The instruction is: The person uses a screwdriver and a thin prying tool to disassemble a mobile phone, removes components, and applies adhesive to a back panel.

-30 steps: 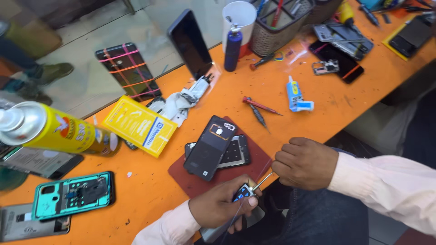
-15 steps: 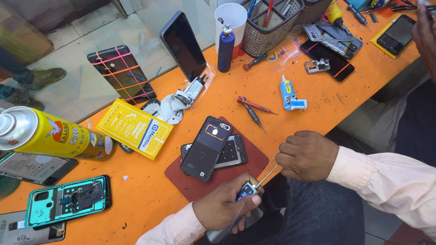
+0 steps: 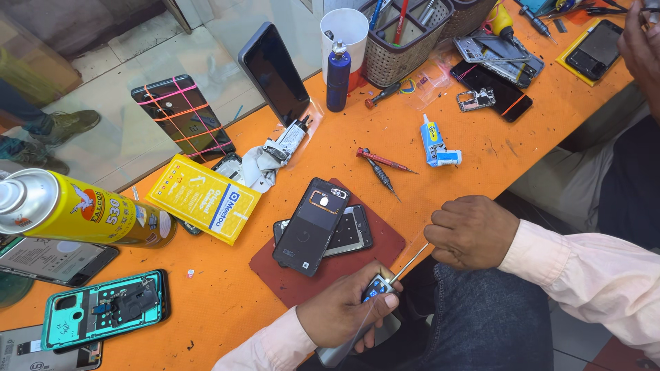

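My left hand point(image 3: 344, 312) grips a small grey and blue phone part point(image 3: 375, 288) over my lap, just off the orange table's front edge point(image 3: 227, 323). My right hand point(image 3: 471, 230) is closed around a thin screwdriver point(image 3: 410, 262) whose tip rests on that part. Just beyond my hands, a dark red mat point(image 3: 385, 244) carries a black phone back cover point(image 3: 313, 223) lying across an opened phone point(image 3: 354, 233).
Two loose screwdrivers point(image 3: 381, 163) and a blue glue tube point(image 3: 433, 141) lie mid-table. A yellow spray can point(image 3: 75, 209), a yellow packet point(image 3: 203, 198) and a teal phone frame point(image 3: 103, 306) sit left. A tool basket point(image 3: 405, 38), white cup point(image 3: 344, 31) and blue bottle point(image 3: 337, 75) stand behind. Another person's hand point(image 3: 643, 48) works at the far right.
The view has shifted slightly, so the table contents appear lower and to the left. Both hands stay together on the small part with the screwdriver against it.
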